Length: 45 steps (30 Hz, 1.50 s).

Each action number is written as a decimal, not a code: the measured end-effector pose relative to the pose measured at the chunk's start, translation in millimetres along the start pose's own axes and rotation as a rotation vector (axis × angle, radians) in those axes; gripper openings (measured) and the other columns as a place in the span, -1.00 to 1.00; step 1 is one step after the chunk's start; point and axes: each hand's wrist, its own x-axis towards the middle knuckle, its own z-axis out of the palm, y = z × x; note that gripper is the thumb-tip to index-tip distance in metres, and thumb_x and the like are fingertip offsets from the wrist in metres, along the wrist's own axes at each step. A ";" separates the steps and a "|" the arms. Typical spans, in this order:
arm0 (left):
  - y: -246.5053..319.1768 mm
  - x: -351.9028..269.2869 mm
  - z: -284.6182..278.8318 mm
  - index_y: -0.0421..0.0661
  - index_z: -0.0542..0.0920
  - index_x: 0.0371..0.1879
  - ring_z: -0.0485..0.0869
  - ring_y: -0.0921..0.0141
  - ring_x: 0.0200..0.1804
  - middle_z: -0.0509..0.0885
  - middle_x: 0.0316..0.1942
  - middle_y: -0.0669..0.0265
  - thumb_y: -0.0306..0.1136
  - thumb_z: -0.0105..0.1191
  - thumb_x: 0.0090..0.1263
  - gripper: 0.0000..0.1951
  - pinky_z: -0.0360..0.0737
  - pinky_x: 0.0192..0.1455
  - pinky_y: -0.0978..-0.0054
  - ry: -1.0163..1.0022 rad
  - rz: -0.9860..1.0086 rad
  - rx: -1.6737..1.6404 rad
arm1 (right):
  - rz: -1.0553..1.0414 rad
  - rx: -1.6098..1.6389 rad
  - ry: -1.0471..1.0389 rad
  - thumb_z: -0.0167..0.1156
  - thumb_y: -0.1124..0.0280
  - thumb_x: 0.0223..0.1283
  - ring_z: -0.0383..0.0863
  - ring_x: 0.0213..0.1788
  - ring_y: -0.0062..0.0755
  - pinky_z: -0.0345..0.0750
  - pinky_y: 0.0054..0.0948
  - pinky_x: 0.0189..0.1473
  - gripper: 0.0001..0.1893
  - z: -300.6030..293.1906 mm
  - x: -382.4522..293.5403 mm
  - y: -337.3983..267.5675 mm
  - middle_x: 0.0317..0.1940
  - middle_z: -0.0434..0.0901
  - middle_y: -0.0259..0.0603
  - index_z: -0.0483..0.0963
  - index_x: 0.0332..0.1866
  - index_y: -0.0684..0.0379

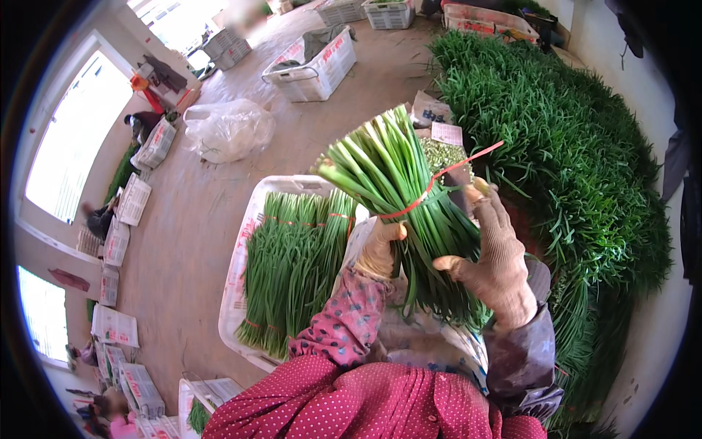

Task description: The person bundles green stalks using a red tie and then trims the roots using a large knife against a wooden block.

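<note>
My left hand point(381, 249), in a tan glove, grips a thick bundle of green garlic chives point(406, 181) from its left side, the pale cut ends pointing up and left. A red tie point(417, 203) lies across the bundle, one end sticking out to the upper right. On the right side of the leaves is my right hand point(493, 252), gloved too, fingers spread; whether its thumb touches the leaves I cannot tell. Left of the bundle, a white plastic crate point(233, 307) holds several tied chive bundles point(293, 263) side by side.
A big heap of loose chives point(559, 153) lies along the right wall. A clear plastic bag point(227, 129) and a white crate holding cloth point(312, 77) are on the floor ahead. More crates point(134, 200) line the left wall, where people work. Another crate point(189, 406) stands at lower left.
</note>
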 end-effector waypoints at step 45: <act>-18.0 0.4 3.0 -0.14 0.36 0.30 0.65 0.39 0.13 0.64 0.13 0.28 -0.58 0.63 -0.19 -0.04 0.65 0.19 0.40 0.119 0.024 0.627 | -0.366 -0.288 0.115 0.43 0.36 0.03 0.61 0.14 0.00 0.56 -0.13 0.15 -0.67 -9.5 44.7 12.9 0.07 0.65 -0.20 0.65 -0.03 -0.01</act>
